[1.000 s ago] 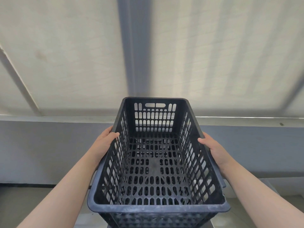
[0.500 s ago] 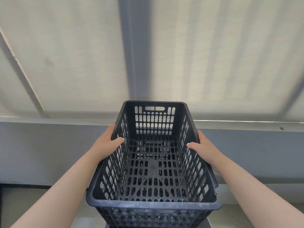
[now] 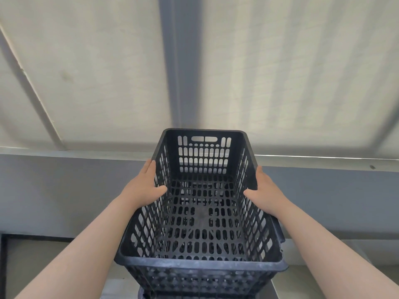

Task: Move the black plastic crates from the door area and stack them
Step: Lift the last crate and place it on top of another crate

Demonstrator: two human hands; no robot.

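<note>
Forearms reach in from the bottom corners of the head view, bare, converging on a black crate held out in front of the person. The crate's near rim sits low in the view, scuffed and dusty, with a lattice of slots in the wall beneath it. Directly under that wall, at the bottom edge, the dark top of a second crate shows; whether the upper one rests on it or hangs just above cannot be told. The held crate is open-topped and empty, its slotted floor and side walls fully visible from above. The left hand grasps the left long rim about midway along, thumb hooked inside the wall and fingers pressed flat along the outside. The right hand grips the right long rim opposite it in the same way, thumb inside, fingers outside. The far end wall carries rows of upright slots and a handle cut-out near its top edge. Behind the crate runs a grey wall band, with pale floor visible at the lower left and lower right. Above the band a thin ledge crosses the view, and beyond it rises a pale panelled surface split by a grey upright post.
</note>
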